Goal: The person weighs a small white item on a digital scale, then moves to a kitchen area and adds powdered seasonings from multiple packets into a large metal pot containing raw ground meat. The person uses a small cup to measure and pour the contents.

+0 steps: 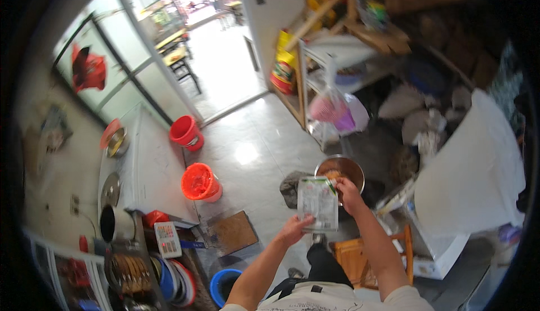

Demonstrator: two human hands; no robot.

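Observation:
A flat plastic packet (pixel 318 205) bearing print and a green top strip is held out in front of my body. My left hand (pixel 297 228) grips its lower left edge, the thumb lying over the printed side. At the packet's upper right corner, my right hand (pixel 348 193) pinches the edge by the green strip. Whether that corner is torn cannot be made out. Just beyond my right hand stands a round metal pot (pixel 354 169) with orange-brown contents, partly hidden by the packet and hand. A dark grey stone-like block (pixel 291 191) sits left of the pot.
A wooden chair (pixel 350 254) stands close on my right. Two red buckets (pixel 185 131), a blue basin (pixel 223 283) and a weighing scale platform (pixel 236 233) are to the left. A white chest freezer (pixel 156 163) lines the left wall. Bags hang from a shelf rack (pixel 301 87) ahead.

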